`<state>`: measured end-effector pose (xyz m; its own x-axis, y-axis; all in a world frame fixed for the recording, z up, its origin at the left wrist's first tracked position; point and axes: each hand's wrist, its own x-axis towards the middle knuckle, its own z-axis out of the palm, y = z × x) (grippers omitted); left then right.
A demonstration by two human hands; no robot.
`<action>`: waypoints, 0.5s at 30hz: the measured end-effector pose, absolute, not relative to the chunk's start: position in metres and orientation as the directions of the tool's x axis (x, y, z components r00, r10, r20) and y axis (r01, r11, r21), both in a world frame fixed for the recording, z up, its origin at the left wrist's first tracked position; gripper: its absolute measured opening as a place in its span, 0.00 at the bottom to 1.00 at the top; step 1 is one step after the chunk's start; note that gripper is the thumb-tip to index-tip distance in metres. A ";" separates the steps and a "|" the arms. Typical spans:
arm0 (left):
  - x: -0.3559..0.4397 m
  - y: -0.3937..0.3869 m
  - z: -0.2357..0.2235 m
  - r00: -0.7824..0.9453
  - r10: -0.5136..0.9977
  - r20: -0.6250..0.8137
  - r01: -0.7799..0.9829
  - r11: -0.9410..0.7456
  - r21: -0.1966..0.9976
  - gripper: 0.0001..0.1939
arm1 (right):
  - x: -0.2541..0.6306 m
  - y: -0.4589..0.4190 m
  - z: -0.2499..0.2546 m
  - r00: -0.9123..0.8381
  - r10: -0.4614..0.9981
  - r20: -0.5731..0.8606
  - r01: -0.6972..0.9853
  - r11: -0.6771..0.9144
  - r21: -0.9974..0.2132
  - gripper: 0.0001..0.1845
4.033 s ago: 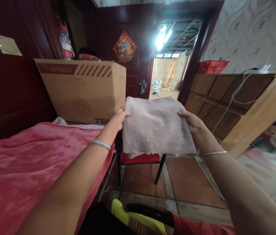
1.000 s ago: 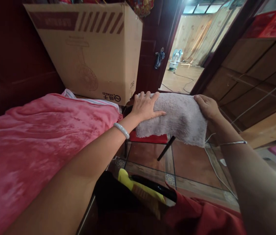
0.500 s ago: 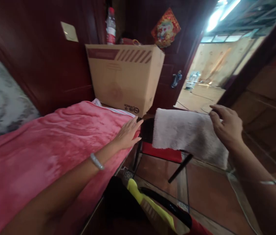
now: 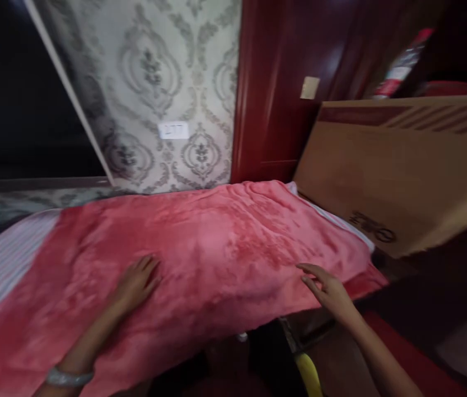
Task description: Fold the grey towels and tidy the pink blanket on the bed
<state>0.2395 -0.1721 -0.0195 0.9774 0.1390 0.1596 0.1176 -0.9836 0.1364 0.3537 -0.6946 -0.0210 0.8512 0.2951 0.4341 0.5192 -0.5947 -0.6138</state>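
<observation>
A pink plush blanket covers a long surface in front of me, wrinkled toward its right end. My left hand is over the left-middle part of the blanket, fingers stretched out and holding nothing; it seems to rest on the cloth. Near the blanket's front right edge, my right hand hovers with thumb and fingers apart and nothing between them. Pink-and-grey striped cloth shows at the left end, and a striped edge also peeks out at the right.
A large cardboard box stands at the right end, with a red-capped bottle on top. Behind are patterned wallpaper and a dark screen. Something yellow sits below the front edge.
My view has swung left, from the doorway and the grey towel to the blanket. My right hand has left the towel and is now by the blanket; my left hand is farther left over it.
</observation>
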 end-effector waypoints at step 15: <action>0.129 -0.069 0.002 0.628 0.730 0.271 0.727 -0.674 0.131 0.26 | 0.476 -0.579 -0.106 0.739 0.444 0.507 0.652 -0.662 -0.370 0.31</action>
<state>0.1290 -0.0689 0.0023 0.6277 0.7296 0.2714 0.7270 -0.6741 0.1307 0.4755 -0.5790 -0.1061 0.7390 0.4435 0.5071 0.6515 -0.6620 -0.3705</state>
